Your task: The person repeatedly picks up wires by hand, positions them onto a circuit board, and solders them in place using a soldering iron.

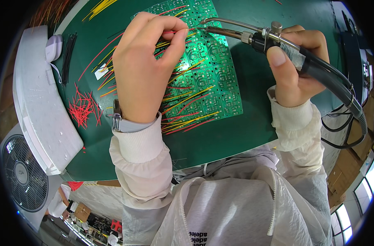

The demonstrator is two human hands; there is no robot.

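My left hand (139, 69) is closed in a pinch on a red wire (191, 29), its end reaching the green circuit board panel (230, 92). In my right hand (298, 78) is a soldering iron (228, 33), pointing left with its tip close to that wire end. A thin metal feed tube (232, 21) runs along the iron and curves down near the tip. Rows of red, yellow and black wires stick out leftward from the panel, partly hidden beneath my left hand. Whether the tip touches the board I cannot tell.
Short red wires (85, 107) lie piled on the green mat (220, 141), with black wires (69, 57) and yellow wires (100, 9) farther off. White foam (41, 98) borders the left side, near a fan (25, 172). The iron's thick cable (355, 106) hangs at the right.
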